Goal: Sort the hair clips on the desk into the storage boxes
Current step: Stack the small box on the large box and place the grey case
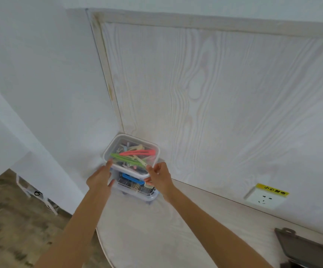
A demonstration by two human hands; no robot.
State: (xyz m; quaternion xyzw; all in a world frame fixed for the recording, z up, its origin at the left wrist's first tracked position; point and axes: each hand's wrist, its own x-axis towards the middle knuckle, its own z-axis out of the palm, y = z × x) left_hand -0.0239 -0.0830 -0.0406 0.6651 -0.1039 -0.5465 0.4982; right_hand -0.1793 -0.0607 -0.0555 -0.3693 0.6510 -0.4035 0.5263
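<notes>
Two clear storage boxes stand stacked in the far left corner of the pale desk (pixel 156 229), against the wood-grain panel. The upper box (pixel 156 151) holds several hair clips, among them a pink one (pixel 139 152) and a green one (pixel 122 158). The lower box (pixel 147 197) holds more clips, including a blue one (pixel 132 178). My left hand (pixel 99 178) lies flat against the upper box's left side. My right hand (pixel 159 177) pinches the box's front right corner. Both hands grip the upper box.
A white wall socket (pixel 263 199) with a yellow warning label sits on the panel at right. A dark lid or tray (pixel 307 246) lies at the desk's near right corner. The floor and a white frame (pixel 38 194) are at lower left.
</notes>
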